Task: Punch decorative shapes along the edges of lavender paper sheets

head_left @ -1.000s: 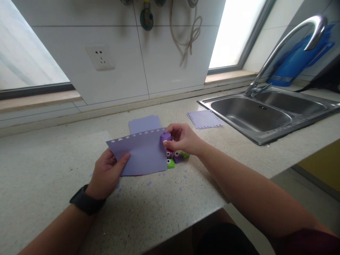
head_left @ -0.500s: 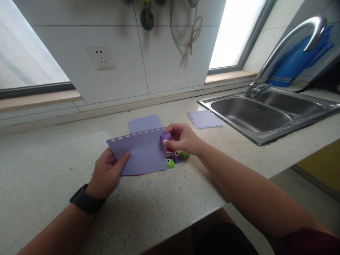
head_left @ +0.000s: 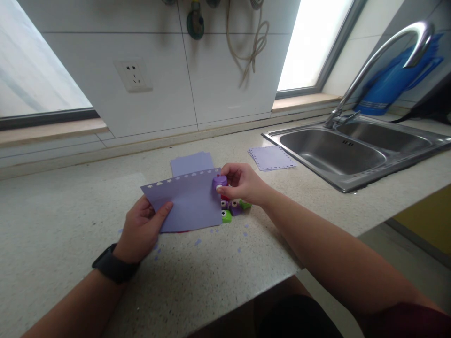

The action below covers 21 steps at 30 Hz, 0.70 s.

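My left hand (head_left: pixel 146 227) pinches the lower left part of a purple sheet of paper (head_left: pixel 192 206), thumb on top. A row of small cut-out shapes runs along the sheet's far edge. At its far right corner, my right hand (head_left: pixel 241 183) grips a purple craft punch (head_left: pixel 220 181), which sits over the paper's edge. Below that hand several more craft punches (head_left: pixel 235 205), purple, green and red, stand on the counter, partly hidden by the sheet. Small purple paper bits (head_left: pixel 198 242) lie scattered in front of the sheet.
Behind the held sheet lies a stack of plain purple paper (head_left: pixel 192 162). A stack of sheets with punched edges (head_left: pixel 271 158) rests near the steel sink (head_left: pixel 327 145) on the right. The speckled counter (head_left: pixel 88 206) meets a tiled wall with a socket (head_left: pixel 133 76).
Almost nothing differs. Both hands, the sheet and the craft punch stay in place, with only a very slight shift at the sheet's left corner.
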Each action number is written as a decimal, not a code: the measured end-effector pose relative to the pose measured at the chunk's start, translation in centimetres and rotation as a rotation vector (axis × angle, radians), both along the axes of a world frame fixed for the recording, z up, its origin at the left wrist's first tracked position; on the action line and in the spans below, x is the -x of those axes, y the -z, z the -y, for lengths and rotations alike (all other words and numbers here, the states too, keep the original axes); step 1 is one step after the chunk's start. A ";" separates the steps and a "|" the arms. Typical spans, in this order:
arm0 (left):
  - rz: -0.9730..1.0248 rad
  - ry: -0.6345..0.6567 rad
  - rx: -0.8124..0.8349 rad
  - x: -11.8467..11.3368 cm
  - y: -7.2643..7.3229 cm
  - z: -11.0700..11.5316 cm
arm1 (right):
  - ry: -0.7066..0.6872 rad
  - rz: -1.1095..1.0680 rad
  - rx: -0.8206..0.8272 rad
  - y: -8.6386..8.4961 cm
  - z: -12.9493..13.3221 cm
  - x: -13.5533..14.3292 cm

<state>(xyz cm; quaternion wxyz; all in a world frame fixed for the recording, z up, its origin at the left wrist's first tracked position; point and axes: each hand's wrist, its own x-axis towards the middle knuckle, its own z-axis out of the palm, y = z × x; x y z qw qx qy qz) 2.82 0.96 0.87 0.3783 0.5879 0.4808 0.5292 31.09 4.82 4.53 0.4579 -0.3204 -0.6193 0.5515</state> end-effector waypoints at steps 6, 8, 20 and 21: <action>-0.038 -0.028 -0.006 -0.1 -0.1 0.0 | 0.006 0.010 0.011 0.0 0.0 0.0; -0.042 -0.032 -0.008 -0.1 -0.2 0.1 | 0.014 0.015 0.012 0.0 0.0 0.0; -0.022 -0.041 0.014 -0.2 -0.3 0.3 | 0.013 0.012 0.002 0.0 0.0 0.0; -0.022 -0.042 0.017 -0.2 -0.3 0.3 | 0.015 0.015 0.004 -0.1 0.0 0.0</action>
